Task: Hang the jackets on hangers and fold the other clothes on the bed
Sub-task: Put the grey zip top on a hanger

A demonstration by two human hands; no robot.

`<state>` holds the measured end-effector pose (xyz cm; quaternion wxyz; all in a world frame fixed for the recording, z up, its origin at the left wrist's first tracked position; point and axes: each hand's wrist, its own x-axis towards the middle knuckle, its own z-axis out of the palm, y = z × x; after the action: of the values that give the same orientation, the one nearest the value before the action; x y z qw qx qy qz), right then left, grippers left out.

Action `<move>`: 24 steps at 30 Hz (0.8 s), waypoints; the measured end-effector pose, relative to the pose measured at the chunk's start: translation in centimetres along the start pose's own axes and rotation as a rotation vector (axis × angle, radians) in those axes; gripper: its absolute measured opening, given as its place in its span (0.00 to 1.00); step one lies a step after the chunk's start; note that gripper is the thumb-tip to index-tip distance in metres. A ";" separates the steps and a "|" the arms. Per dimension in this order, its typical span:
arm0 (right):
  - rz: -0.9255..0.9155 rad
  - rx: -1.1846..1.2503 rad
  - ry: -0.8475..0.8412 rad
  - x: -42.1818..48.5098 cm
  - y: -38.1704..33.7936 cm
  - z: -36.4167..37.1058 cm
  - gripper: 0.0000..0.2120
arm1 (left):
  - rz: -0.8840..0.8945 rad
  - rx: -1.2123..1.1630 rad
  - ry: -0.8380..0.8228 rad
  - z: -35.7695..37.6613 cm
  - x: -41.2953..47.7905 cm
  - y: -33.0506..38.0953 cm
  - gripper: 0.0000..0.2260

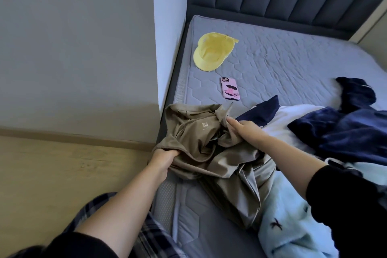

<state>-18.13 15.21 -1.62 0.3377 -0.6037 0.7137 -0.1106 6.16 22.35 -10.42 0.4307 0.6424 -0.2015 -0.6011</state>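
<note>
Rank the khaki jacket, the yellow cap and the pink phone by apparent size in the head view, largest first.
1. Crumpled khaki fabric jacket, clearly largest, though also nearest the camera.
2. Yellow cloth cap.
3. Pink-cased phone, smallest, despite lying nearer than the cap.

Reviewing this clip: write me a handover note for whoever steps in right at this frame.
Left hand grips the tan garment at its lower edge; right hand pinches it near the collar. It lies bunched at the mattress corner and is apparently a jacket.
Navy garment, white garment and light blue garment lie unfolded to the right. Yellow cap and phone lie farther up.
Done: nothing visibly folded or hung.
Left: everything; no hanger in view.
</note>
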 end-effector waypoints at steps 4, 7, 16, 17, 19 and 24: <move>-0.065 0.168 -0.304 -1.6 0.6 -0.5 0.30 | 0.154 0.209 0.074 1.6 -1.2 1.3 0.07; -0.084 0.044 -0.285 -2.6 0.8 -1.0 0.08 | 0.278 0.459 0.173 1.9 -2.6 3.5 0.11; -0.173 0.480 0.161 -6.1 -6.9 -6.5 0.15 | 0.545 0.469 0.048 5.3 -8.9 17.2 0.16; -0.188 0.533 0.209 -6.8 -7.9 -7.7 0.11 | 0.578 0.455 0.032 5.6 -9.9 19.0 0.17; -0.231 0.621 0.315 -7.9 -9.8 -10.8 0.07 | 0.650 0.426 0.010 5.8 -12.1 22.7 0.18; -0.463 0.822 0.557 -11.5 -16.9 -19.6 0.11 | 0.922 0.346 -0.021 6.8 -20.3 33.8 0.22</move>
<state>-16.43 16.90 26.62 0.3108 -0.5111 0.5227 -0.6075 4.49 17.51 29.23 0.5368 0.5422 -0.5660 -0.3122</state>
